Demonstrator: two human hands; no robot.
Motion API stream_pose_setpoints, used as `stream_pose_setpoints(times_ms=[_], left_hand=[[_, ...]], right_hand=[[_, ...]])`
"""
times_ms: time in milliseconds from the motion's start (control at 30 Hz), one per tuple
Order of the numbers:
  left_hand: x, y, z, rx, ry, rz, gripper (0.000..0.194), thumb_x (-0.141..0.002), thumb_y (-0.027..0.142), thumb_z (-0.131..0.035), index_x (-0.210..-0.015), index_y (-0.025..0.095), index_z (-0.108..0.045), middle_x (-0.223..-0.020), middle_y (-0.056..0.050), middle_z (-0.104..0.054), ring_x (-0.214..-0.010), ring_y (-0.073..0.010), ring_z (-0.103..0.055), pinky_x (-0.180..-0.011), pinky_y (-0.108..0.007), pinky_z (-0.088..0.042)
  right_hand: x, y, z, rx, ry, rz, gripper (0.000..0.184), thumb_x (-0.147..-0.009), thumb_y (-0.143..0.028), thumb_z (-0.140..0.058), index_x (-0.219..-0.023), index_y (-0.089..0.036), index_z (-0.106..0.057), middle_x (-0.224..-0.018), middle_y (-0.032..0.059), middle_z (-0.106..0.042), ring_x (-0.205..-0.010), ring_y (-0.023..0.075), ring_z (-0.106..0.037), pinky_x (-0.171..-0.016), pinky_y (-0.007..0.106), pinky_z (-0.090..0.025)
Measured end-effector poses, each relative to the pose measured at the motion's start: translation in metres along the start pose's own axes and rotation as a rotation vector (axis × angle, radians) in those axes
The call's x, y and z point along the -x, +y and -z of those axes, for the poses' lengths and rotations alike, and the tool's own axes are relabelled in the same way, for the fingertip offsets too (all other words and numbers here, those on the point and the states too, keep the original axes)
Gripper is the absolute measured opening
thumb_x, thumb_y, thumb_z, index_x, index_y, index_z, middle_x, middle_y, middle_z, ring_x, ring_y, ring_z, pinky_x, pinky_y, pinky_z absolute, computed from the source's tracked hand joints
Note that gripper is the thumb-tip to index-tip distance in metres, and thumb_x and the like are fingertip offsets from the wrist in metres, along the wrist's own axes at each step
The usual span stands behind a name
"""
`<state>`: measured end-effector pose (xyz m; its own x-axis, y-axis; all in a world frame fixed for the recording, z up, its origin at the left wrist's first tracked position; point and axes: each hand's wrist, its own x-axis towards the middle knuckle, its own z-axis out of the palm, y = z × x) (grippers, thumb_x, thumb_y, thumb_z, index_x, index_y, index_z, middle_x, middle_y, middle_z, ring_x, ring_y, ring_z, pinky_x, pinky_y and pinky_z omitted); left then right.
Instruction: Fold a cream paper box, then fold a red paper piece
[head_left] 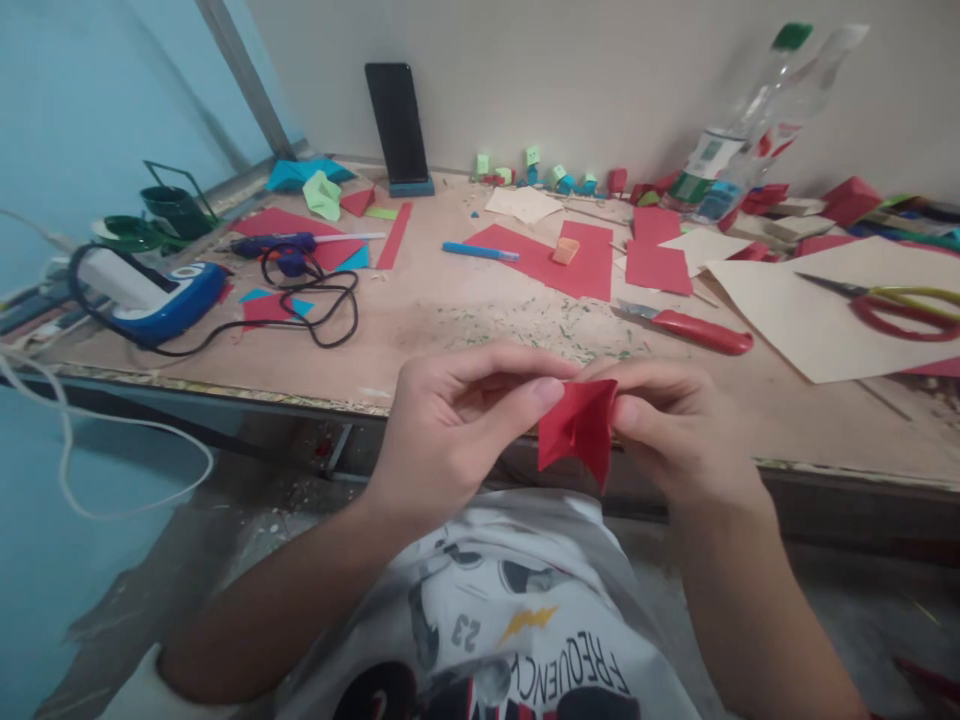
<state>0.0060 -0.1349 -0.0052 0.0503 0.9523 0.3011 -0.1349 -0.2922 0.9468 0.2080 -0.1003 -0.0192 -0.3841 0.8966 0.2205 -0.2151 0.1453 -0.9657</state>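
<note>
A small folded piece of red paper [577, 428] is held in front of my chest, just below the near edge of the wooden table [450, 310]. My left hand [457, 420] pinches its left side between thumb and forefinger. My right hand [675, 425] grips its right side, fingers closed on the paper. Both hands hang over my lap, clear of the tabletop.
On the table lie red paper sheets [570, 262], a red utility knife [694, 328], scissors [896, 300] on a beige sheet, a blue pen [480, 251], a glue gun [289, 245] with a black cable, a blue-and-white device [154, 295], two plastic bottles [739, 150], an upright phone [397, 125] and small folded paper pieces.
</note>
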Motion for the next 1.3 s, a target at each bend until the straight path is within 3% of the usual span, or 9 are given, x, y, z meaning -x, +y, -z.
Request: stream_pose_setpoints(times_ms=[267,600,833,1300], left_hand=[[0.008,0.003,-0.002,-0.209,0.033,-0.13,0.014,-0.095,0.018,-0.072,-0.102,0.024,-0.083,-0.098,-0.003,-0.081,-0.091,-0.0162,-0.075,-0.08,-0.024,-0.061],[0.007,0.002,-0.005,-0.292,-0.027,-0.152,0.014,-0.088,0.026,-0.081,-0.101,0.022,-0.079,-0.094,-0.005,-0.078,-0.083,-0.0189,-0.069,-0.074,-0.032,-0.058],[0.005,-0.005,-0.003,-0.335,-0.003,-0.243,0.006,-0.093,0.018,-0.073,-0.094,0.022,-0.077,-0.093,-0.005,-0.077,-0.088,-0.0196,-0.07,-0.076,-0.032,-0.057],[0.003,-0.005,-0.004,-0.32,0.013,-0.169,0.001,-0.089,0.022,-0.078,-0.09,0.023,-0.079,-0.09,-0.004,-0.078,-0.086,-0.0206,-0.071,-0.077,-0.034,-0.058]], right_hand=[[0.001,0.0,-0.003,0.076,0.0,0.12,0.014,-0.086,-0.02,-0.085,-0.093,-0.032,-0.086,-0.093,-0.0012,-0.083,-0.083,0.0148,-0.077,-0.079,0.027,-0.064],[0.003,-0.002,-0.011,0.157,0.114,0.176,0.009,-0.083,-0.022,-0.087,-0.086,-0.03,-0.086,-0.086,0.0008,-0.082,-0.081,0.0174,-0.076,-0.078,0.031,-0.064],[0.004,-0.003,-0.013,0.196,0.112,0.17,0.012,-0.083,-0.021,-0.088,-0.089,-0.031,-0.086,-0.089,0.0003,-0.082,-0.083,0.0178,-0.076,-0.079,0.032,-0.065],[0.006,-0.003,-0.015,0.241,0.155,0.178,0.015,-0.084,-0.017,-0.085,-0.087,-0.032,-0.086,-0.087,0.0005,-0.083,-0.081,0.019,-0.076,-0.078,0.033,-0.066]])
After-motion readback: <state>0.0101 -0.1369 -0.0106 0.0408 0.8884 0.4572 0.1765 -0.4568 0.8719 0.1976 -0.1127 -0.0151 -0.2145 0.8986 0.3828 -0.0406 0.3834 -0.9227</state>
